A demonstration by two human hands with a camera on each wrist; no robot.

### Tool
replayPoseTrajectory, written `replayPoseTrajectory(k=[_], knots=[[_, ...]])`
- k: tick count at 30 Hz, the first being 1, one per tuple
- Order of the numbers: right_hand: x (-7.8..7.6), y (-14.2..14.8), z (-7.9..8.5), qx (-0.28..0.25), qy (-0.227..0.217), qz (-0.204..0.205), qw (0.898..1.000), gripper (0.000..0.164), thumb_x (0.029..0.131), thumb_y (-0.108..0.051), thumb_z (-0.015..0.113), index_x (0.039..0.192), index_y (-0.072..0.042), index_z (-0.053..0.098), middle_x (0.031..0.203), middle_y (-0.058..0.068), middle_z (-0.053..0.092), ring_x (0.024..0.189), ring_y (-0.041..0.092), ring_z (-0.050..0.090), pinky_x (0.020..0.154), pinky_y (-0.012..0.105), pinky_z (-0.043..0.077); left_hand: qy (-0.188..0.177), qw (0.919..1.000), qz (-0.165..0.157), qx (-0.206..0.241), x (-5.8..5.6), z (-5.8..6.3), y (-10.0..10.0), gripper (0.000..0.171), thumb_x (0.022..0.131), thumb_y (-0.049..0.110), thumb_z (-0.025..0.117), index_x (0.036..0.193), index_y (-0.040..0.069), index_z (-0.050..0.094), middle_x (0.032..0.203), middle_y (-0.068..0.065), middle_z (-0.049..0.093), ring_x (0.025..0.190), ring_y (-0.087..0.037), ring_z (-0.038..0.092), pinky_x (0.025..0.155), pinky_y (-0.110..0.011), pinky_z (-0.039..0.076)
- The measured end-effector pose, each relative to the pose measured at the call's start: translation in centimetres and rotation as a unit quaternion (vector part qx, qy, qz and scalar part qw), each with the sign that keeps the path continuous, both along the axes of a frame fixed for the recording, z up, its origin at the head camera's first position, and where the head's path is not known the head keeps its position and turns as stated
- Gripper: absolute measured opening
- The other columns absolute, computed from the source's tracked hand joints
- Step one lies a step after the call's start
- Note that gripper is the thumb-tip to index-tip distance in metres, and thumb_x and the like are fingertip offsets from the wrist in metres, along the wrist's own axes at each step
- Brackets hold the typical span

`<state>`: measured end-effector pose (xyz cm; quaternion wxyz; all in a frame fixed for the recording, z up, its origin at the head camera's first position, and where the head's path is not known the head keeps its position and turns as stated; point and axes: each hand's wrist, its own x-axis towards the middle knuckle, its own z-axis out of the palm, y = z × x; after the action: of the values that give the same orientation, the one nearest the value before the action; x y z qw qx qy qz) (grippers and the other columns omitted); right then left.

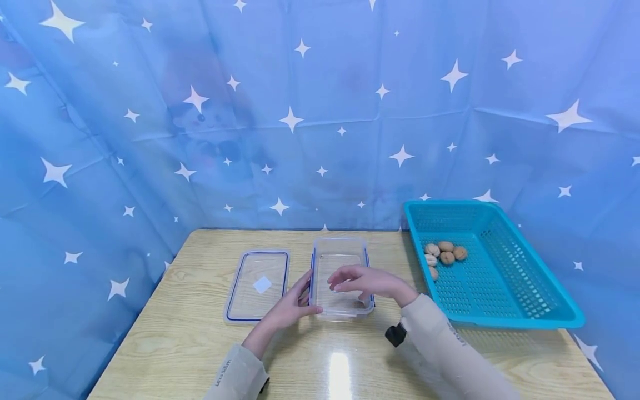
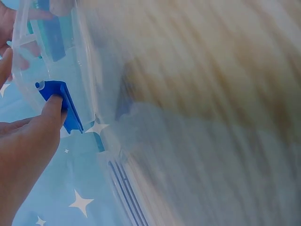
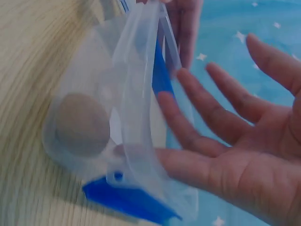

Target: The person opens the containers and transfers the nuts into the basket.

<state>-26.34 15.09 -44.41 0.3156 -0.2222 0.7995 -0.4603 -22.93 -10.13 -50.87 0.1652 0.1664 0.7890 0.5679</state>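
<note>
A clear food container (image 1: pixel 340 305) with blue side latches stands at the middle of the table. My left hand (image 1: pixel 292 305) holds its left side, thumb at the front corner, and in the left wrist view a finger rests on a blue latch (image 2: pixel 63 106). Over the container's open top is my right hand (image 1: pixel 367 280), nothing in its grasp. The right wrist view shows its fingers (image 3: pixel 207 117) spread at the rim. Through the cloudy wall there, a round brown walnut (image 3: pixel 83 125) lies in the container; the right hand mostly covers it in the head view.
A clear lid (image 1: pixel 257 286) with a blue seal lies left of the container. To the right stands a turquoise basket (image 1: pixel 500 278), with several walnuts (image 1: pixel 446 253) at its left side. A blue starry curtain (image 1: pixel 320 139) hangs behind the wooden table (image 1: pixel 170 344).
</note>
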Motion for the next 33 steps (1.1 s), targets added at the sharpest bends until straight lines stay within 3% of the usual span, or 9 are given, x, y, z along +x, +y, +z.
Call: replayPoseTrajectory(k=[4,6,9,12,17,22,33], knots=[[0.1,-1.2,-0.3,0.039,-0.008,0.007,0.999,0.036,0.101,-0.029,0.056,0.131,-0.009,0.061,0.133,0.008,0.063,0.127,0.032,0.055,0.084,0.056,0.06,0.003,1.0,-0.001,0.001,0.1,0.1,0.0,0.094,0.091,0.01,0.072,0.161,0.01,0.009,0.166,-0.022,0.013,0.152,-0.041,0.021,0.123,-0.047,0.031],[0.1,-1.6,-0.5,0.054,-0.008,0.009,0.998,0.035,0.101,-0.028,0.056,0.13,-0.008,0.062,0.128,0.008,0.064,0.117,0.027,0.058,0.077,0.047,0.06,0.003,1.0,-0.001,0.001,0.1,0.1,0.0,0.094,0.091,0.01,0.071,0.161,0.009,0.009,0.166,-0.023,0.013,0.152,-0.041,0.022,0.123,-0.048,0.031],[0.0,-2.1,-1.3,0.064,-0.004,0.015,0.998,0.033,0.101,-0.024,0.057,0.127,-0.005,0.062,0.12,0.008,0.066,0.09,0.018,0.057,0.062,0.031,0.051,0.0,1.0,0.004,-0.003,0.2,0.1,0.0,0.094,0.091,0.011,0.071,0.161,0.01,0.009,0.166,-0.022,0.013,0.151,-0.041,0.023,0.122,-0.046,0.032],[-0.1,-2.4,-2.1,0.056,0.017,0.028,0.998,0.031,0.099,-0.016,0.059,0.125,0.001,0.063,0.116,0.013,0.068,0.084,0.012,0.055,0.063,0.023,0.045,0.001,1.0,0.007,-0.005,0.2,0.1,0.0,0.094,0.091,0.012,0.071,0.161,0.01,0.009,0.166,-0.023,0.014,0.15,-0.042,0.025,0.122,-0.046,0.033],[-0.2,-3.0,-3.3,0.035,0.072,0.052,0.995,0.027,0.092,-0.002,0.063,0.117,0.009,0.065,0.113,0.021,0.07,0.101,0.018,0.066,0.085,0.022,0.055,-0.002,1.0,0.006,0.0,0.2,-0.1,0.0,0.094,0.091,0.013,0.072,0.161,0.011,0.01,0.166,-0.023,0.013,0.15,-0.043,0.026,0.122,-0.047,0.034],[-0.1,-3.6,-4.1,0.021,0.096,0.048,0.994,0.028,0.088,0.001,0.065,0.114,0.011,0.067,0.11,0.02,0.072,0.098,0.018,0.067,0.086,0.022,0.058,-0.001,1.0,0.001,0.005,0.2,-0.1,-0.1,0.096,0.09,0.016,0.074,0.161,0.01,0.01,0.166,-0.023,0.012,0.15,-0.042,0.024,0.122,-0.046,0.033],[-0.4,-3.8,-3.8,-0.013,0.07,-0.03,0.997,0.032,0.092,-0.008,0.068,0.12,0.005,0.067,0.116,0.019,0.07,0.096,0.018,0.067,0.082,0.028,0.06,-0.004,0.9999,-0.005,0.008,0.1,0.0,-0.3,0.097,0.09,0.017,0.074,0.161,0.01,0.009,0.166,-0.022,0.012,0.151,-0.041,0.023,0.123,-0.046,0.032]])
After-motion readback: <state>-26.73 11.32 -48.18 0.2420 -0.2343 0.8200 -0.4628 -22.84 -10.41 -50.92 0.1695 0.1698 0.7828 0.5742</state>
